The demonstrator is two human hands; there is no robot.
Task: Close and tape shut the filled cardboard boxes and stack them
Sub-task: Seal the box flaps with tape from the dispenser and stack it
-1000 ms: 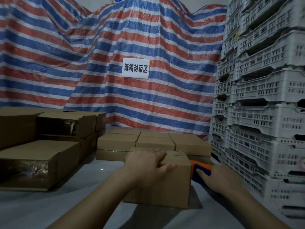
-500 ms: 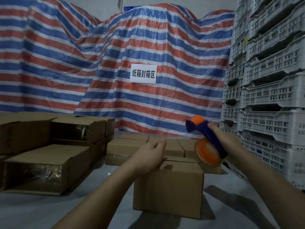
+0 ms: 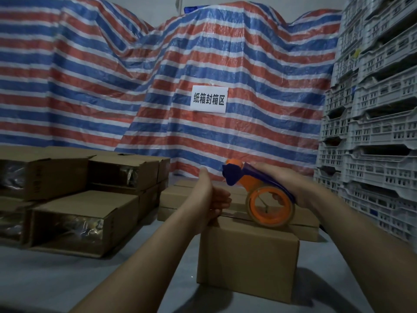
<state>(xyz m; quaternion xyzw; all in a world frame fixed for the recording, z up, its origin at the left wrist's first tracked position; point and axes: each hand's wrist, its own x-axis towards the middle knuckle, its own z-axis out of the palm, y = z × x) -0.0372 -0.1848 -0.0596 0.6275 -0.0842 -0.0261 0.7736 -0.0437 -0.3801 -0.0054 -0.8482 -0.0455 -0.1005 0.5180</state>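
Observation:
A closed brown cardboard box stands on the grey surface right in front of me. My right hand grips an orange and blue tape dispenser, whose tape roll sits over the box's top near its right side. My left hand is held edge-on at the box's top left edge, fingers straight, palm facing the dispenser. Behind the box lie several low closed boxes in a row.
Stacked cardboard boxes with open ends showing plastic wrap fill the left side. Tall stacks of white plastic crates line the right. A red, blue and white striped tarp with a white sign hangs behind.
My right hand picked up the tape dispenser from beside the box, lifted it and brought it down over the box top. My left hand came off the lid and turned edge-on at the left edge.

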